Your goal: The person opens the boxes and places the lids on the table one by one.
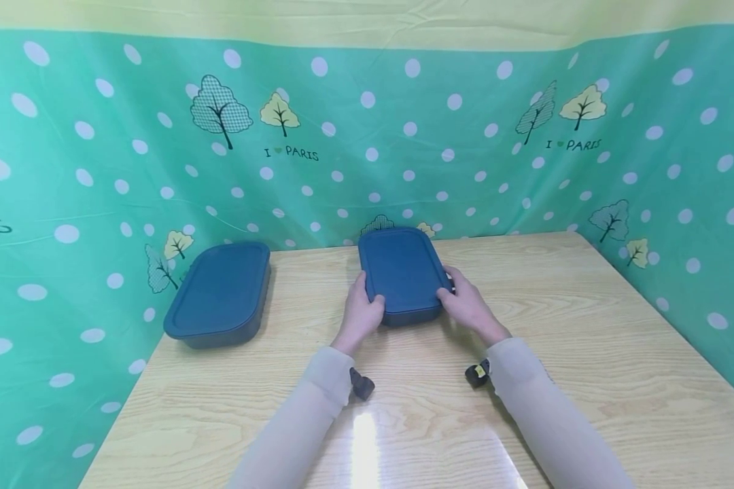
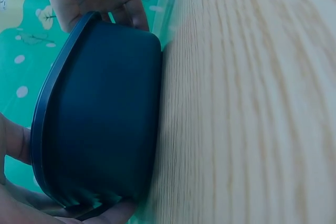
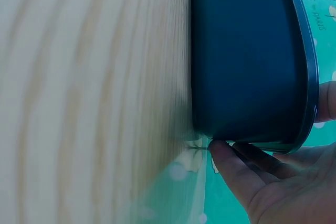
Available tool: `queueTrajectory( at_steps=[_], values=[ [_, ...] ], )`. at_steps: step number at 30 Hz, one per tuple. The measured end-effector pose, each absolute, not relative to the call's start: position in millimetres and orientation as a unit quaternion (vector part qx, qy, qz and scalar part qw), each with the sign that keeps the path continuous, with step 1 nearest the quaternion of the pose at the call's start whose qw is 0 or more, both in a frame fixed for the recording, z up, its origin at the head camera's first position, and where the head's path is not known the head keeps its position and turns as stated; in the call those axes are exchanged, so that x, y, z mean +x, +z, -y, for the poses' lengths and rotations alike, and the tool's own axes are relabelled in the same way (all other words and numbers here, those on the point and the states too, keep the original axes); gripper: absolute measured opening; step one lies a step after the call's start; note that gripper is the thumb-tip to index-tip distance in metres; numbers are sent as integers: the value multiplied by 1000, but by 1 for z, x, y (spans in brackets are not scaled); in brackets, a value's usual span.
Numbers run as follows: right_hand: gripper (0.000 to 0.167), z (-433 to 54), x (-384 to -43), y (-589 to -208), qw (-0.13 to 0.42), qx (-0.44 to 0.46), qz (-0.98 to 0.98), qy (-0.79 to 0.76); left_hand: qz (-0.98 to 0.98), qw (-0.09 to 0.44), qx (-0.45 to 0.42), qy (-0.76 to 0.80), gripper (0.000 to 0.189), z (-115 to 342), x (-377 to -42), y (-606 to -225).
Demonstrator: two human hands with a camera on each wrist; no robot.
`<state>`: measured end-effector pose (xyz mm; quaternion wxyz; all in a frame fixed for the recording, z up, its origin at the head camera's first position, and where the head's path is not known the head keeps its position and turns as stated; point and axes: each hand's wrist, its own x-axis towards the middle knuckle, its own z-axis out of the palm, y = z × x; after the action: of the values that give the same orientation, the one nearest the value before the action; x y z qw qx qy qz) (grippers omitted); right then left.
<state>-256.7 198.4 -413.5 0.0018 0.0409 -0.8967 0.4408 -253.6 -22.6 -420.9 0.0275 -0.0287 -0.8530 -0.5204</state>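
Note:
A dark blue lidded box point(image 1: 402, 268), rectangular with rounded corners, is at the back middle of the wooden table. My left hand point(image 1: 364, 307) grips its near left side, thumb on the lid and fingers against the side wall. On the near right corner my right hand point(image 1: 467, 303) holds it the same way, its thumb over the lid's edge. In the left wrist view the box's near wall point(image 2: 105, 108) faces me, its base at the tabletop. The right wrist view shows fingers point(image 3: 236, 177) of the right hand against the box's side, partly hidden behind it.
A second blue lidded box point(image 1: 223, 288) stands at the table's left edge. Green dotted cloth point(image 1: 404, 136) hangs behind the wooden table point(image 1: 556, 305) and along both sides. A small black device point(image 1: 361, 384) is at the left cuff, another point(image 1: 477, 375) at the right.

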Motion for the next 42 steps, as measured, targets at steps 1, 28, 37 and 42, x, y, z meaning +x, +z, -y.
queueTrajectory(
  at_steps=[1, 28, 37, 42],
  values=[
    [62, -199, -257, -413, 2, 41, 897, 441, 853, 27, -28, -521, 66, 22, -253, -421],
    [62, -210, -251, -411, -2, 28, 896, 443, 845, 22, -35, -533, 67, 10, -253, -420],
    [62, -215, -250, -410, -4, 25, 896, 444, 845, 16, -31, -534, 66, 4, -254, -420],
    [61, -217, -251, -410, -2, 29, 897, 442, 845, 18, -32, -533, 66, 3, -254, -419]
  ],
)
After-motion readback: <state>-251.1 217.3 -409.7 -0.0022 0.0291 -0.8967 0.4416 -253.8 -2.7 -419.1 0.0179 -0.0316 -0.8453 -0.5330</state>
